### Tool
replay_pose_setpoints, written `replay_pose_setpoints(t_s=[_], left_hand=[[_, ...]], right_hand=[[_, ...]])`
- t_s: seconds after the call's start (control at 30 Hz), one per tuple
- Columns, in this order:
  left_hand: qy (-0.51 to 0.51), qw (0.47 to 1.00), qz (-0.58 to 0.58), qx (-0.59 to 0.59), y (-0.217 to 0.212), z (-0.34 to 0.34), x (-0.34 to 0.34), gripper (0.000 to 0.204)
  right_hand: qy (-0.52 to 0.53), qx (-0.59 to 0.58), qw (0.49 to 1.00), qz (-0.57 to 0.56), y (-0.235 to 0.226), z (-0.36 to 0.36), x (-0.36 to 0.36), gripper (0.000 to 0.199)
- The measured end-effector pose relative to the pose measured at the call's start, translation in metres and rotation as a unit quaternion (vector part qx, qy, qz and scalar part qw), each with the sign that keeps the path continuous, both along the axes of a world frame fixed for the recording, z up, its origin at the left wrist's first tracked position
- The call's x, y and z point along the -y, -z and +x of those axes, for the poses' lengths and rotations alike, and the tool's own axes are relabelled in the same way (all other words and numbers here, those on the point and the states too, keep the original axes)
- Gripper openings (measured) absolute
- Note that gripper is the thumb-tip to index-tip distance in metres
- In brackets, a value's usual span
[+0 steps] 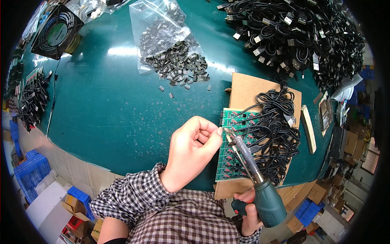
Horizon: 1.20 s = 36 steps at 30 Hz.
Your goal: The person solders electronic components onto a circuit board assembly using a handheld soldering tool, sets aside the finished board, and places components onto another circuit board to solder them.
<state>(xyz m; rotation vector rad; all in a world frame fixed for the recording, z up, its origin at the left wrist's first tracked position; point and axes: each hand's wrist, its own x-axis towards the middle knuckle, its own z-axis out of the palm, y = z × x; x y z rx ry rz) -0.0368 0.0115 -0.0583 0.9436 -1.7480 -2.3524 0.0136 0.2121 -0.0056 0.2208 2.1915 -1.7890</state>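
Note:
My left hand [189, 152] is closed in a pinch at the left edge of a green circuit board panel [226, 160]; whatever lies between its fingertips is too small to make out. My right hand [251, 219] grips a dark green soldering gun [269, 205] by its handle. The gun's metal tip points up and left, ending at the board's edge close beside my left fingertips. Black cables [278, 136] run from the board and lie bundled over its right side. Under the board is a piece of brown cardboard [245, 89].
Small black pin connectors [178, 67] spill from a clear plastic bag [142, 36] on the green table [105, 110]. A big heap of black USB cables [292, 44] covers the far right. At the left stand a black fan [57, 33] and more cabled boards [32, 99].

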Motion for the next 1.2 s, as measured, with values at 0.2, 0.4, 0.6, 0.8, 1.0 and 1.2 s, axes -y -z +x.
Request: replay_pose_setpoints(t_s=[0.2, 0.4, 0.6, 0.8, 1.0, 1.2], left_hand=[[-0.001, 1.000, -0.002, -0.003, 0.0011, 0.0003, -0.0003, 0.010], [-0.001, 1.000, -0.012, 0.000, 0.0009, 0.0000, -0.0004, 0.009], [-0.004, 1.000, -0.012, 0.000, -0.0001, 0.0000, -0.0006, 0.009], [-0.006, 1.000, -0.006, -0.005, 0.0001, -0.0001, -0.0009, 0.009], [-0.004, 1.000, -0.005, 0.001, -0.0002, -0.0004, -0.0009, 0.010], [-0.002, 1.000, -0.003, 0.006, -0.0005, 0.0001, -0.0002, 0.009]], right_hand=[[-0.010, 0.001, 1.000, -0.006, -0.0009, -0.0006, 0.0006, 0.034], [-0.001, 0.010, 1.000, -0.007, -0.0024, 0.0000, 0.0033, 0.035], [-0.002, 0.024, 1.000, 0.009, -0.0044, 0.0009, 0.0038, 0.038], [-0.030, 0.016, 0.999, -0.003, -0.0050, -0.0005, 0.0048, 0.040], [-0.020, 0.013, 1.000, 0.020, -0.0053, 0.0009, 0.0022, 0.047], [0.025, 0.013, 0.999, 0.017, -0.0001, 0.0042, 0.0010, 0.042]])
